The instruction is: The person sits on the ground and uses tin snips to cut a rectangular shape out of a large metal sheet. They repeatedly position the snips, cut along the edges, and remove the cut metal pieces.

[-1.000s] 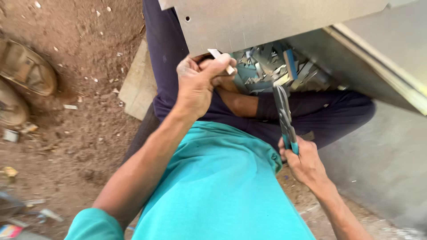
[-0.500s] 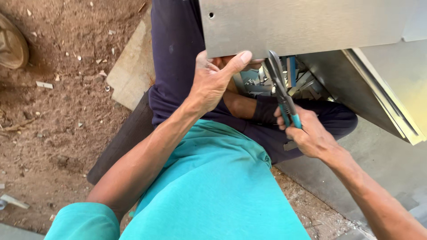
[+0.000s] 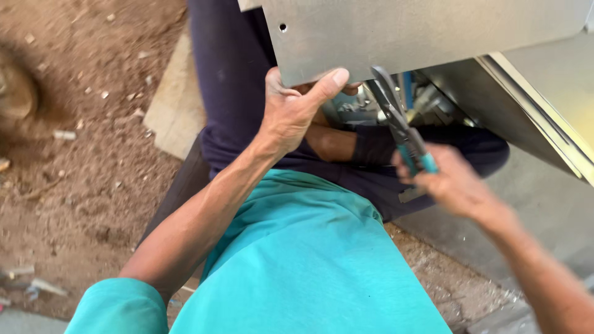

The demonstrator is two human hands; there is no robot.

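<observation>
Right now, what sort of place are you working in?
Probably an outdoor or dirt-floored sheet-metal workshop. The left hand grips a grey metal sheet, the right hand holds teal-handled snips, and the bare earth ground is littered with scraps.

Grey metal sheet [image 3: 421,34] upright; teal-handled snips [image 3: 402,133] at lower edge.

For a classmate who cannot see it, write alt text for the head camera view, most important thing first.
A person's left hand grips the lower edge of a flat grey sheet-metal panel, while the right hand holds teal-handled metal snips with the blades pointing up at that edge. The person wears a teal shirt and sits over brown dirt ground.
</observation>
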